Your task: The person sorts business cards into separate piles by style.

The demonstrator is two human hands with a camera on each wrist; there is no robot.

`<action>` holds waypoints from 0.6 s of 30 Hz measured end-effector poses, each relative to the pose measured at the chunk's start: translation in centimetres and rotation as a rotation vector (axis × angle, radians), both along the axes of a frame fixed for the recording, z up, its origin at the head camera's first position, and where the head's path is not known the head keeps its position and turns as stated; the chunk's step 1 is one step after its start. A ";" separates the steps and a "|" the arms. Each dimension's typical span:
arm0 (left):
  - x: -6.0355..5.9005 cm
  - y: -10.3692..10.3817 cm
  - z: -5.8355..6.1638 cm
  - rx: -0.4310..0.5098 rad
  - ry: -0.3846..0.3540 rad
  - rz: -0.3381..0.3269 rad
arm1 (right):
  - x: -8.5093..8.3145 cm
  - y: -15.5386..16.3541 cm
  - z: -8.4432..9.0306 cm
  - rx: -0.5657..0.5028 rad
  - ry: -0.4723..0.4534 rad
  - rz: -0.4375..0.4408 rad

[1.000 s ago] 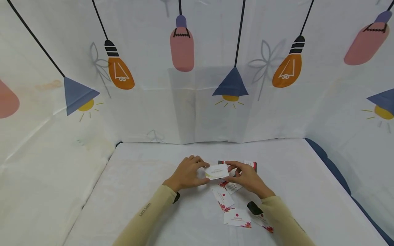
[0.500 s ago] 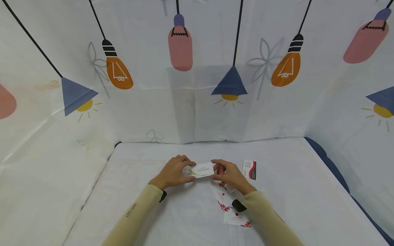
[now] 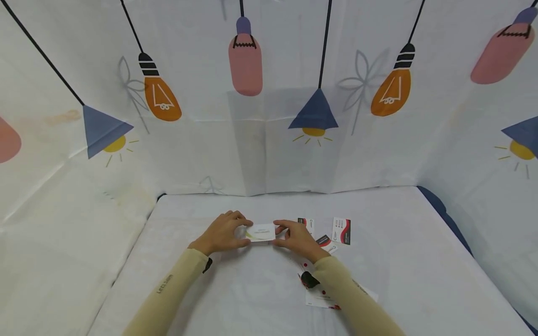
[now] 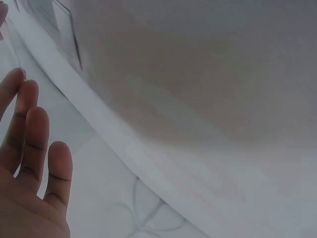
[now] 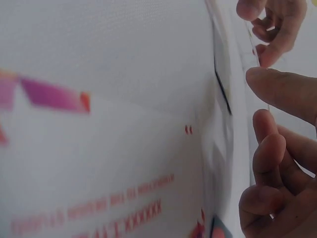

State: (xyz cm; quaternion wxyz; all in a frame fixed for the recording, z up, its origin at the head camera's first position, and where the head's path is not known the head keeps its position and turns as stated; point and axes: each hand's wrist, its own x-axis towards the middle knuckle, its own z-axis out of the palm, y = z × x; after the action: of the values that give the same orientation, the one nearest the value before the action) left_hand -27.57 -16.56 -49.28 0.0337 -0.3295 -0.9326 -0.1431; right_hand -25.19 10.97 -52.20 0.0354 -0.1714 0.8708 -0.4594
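A white business card (image 3: 260, 232) with a yellow-green curve and small print is held by its two short ends, low over the white table. My left hand (image 3: 222, 233) pinches the left end between thumb and fingers. On the opposite end, my right hand (image 3: 297, 239) pinches with thumb and fingertips. The right wrist view shows the card edge-on, with the fingers of the right hand (image 5: 277, 163) near and the left hand (image 5: 282, 29) beyond. In the left wrist view the left hand (image 4: 37, 148) has its outer fingers extended off the card.
Red, black and white cards (image 3: 341, 231) lie right of the hands, one partly behind the right hand. White cards with red flower prints (image 3: 316, 299) lie nearer, partly under the right forearm (image 3: 353, 294). A white curtain printed with lamps (image 3: 286, 163) stands behind the table (image 3: 201, 294).
Both hands have moved left together, carrying the business card away from above the other cards. The red and black cards at the back are now more uncovered; the right forearm covers more flower-printed ones.
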 end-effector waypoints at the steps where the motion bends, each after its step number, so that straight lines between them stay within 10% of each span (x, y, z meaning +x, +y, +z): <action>1: 0.0 -0.2 -0.1 -0.001 0.001 0.003 | -0.1 -0.3 0.0 0.003 0.003 0.002; 18: -0.4 -1.8 -0.9 0.004 -0.042 0.024 | -0.8 -2.2 -0.9 0.098 0.040 0.036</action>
State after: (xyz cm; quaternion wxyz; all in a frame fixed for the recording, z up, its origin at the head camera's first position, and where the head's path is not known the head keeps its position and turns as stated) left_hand -27.96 -18.37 -50.16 0.0166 -0.3153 -0.9367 -0.1514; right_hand -25.95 8.80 -53.06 0.0346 -0.1940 0.8896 -0.4121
